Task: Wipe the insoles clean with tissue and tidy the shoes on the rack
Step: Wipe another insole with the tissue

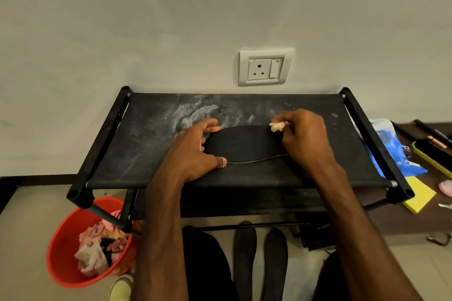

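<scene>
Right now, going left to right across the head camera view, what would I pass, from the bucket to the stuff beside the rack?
Red bucket → left hand → black insole under both hands → tissue wad → right hand, whose fingers pinch it → blue plastic bag → yellow pad.

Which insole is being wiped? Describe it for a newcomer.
Find the black rack under the wall socket. On its dusty top shelf, the insole lies between the left hand and right hand, which pinches tissue; other insoles lie on the floor.
</scene>
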`<action>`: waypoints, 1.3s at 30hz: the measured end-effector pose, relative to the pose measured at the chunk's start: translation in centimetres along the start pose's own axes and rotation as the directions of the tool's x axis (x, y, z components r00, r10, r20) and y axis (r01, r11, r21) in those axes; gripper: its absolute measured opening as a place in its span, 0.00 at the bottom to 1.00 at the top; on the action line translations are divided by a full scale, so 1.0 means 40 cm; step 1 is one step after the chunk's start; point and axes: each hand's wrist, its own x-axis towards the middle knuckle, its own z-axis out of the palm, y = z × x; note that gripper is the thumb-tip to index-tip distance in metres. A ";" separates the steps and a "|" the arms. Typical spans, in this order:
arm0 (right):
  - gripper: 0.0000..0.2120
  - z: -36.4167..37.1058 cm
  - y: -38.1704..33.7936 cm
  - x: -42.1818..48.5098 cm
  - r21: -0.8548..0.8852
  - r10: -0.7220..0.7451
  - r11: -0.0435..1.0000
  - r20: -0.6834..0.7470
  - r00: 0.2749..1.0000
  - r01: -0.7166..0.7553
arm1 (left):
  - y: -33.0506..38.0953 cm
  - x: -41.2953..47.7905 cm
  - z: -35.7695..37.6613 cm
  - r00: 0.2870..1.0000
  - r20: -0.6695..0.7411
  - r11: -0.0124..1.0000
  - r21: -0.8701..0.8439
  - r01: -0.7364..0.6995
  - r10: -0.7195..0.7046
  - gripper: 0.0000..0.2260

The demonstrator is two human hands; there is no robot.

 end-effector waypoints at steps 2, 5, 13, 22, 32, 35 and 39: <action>0.15 -0.008 0.006 -0.011 -0.027 -0.038 0.999 -0.005 0.999 0.038 | 0.000 0.000 0.000 1.000 0.003 1.000 0.015 0.002 -0.002 0.42; 0.10 -0.010 -0.001 -0.028 -0.029 -0.099 0.995 0.023 0.995 0.100 | 0.006 -0.005 -0.002 1.000 0.016 0.999 0.035 -0.017 0.016 0.44; 0.05 -0.044 0.010 -0.045 -0.025 -0.064 0.997 0.118 0.991 0.067 | 0.027 -0.012 0.005 0.997 -0.073 0.997 0.064 -0.031 0.036 0.44; 0.08 -0.090 0.032 -0.046 0.138 0.001 0.990 0.085 0.996 -0.013 | 0.044 -0.010 0.027 0.974 -0.225 0.990 0.124 0.069 -0.039 0.44; 0.07 -0.151 0.014 -0.044 0.407 0.018 0.912 -0.147 0.989 0.044 | 0.103 -0.021 0.095 0.962 -0.244 0.925 -0.379 0.019 -0.120 0.13; 0.07 -0.157 -0.008 -0.059 0.506 0.072 0.862 -0.210 0.975 0.045 | 0.144 -0.037 0.123 0.981 -0.155 0.823 -0.567 0.008 -0.117 0.12; 0.11 -0.148 -0.034 -0.089 0.610 0.142 0.792 -0.225 0.964 0.026 | 0.169 -0.061 0.143 0.989 -0.130 0.757 -0.653 -0.030 -0.073 0.11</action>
